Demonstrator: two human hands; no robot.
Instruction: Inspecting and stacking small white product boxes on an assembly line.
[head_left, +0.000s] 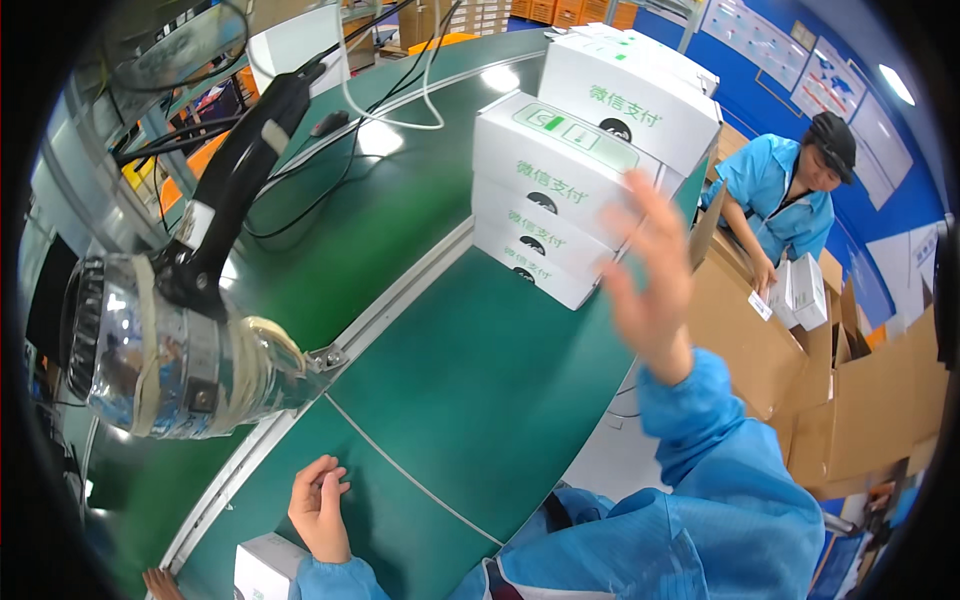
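Blue sleeves [735, 500] on both arms. Left hand [322, 515]: fingers half curled, thumb alongside, nothing between them; it is over the green desk [470, 370], contact with the surface uncertain. Nearer than these fingers and to their left, beside the wrist: one white box [268, 562], partly cut off by the lower edge of view.

Right hand [650, 275]: raised, motion-blurred, fingers spread apart, no object seen in them. Just left of these fingers, front stack [530, 200]: three white boxes, one on another, green print and a dark round mark on the faces toward the wearer. Fingers overlap the stack's right side in view; cannot tell whether they touch it.

Left of and beyond the left fingers: device [195, 360], black arm, body bound in clear wrap and tape. Metal rail [405, 287] runs along the desk from left of those fingers up to the front stack.

Right of the right fingers: open brown cartons [745, 330]. Beyond the same fingers, rear stack [630, 85], also white boxes, just behind the front one. Farther off to their right: co-worker [770, 195], blue shirt, dark cap, one hand at small white packs [800, 290]. Farthest past the fingers: blue wall [740, 100] with posters.
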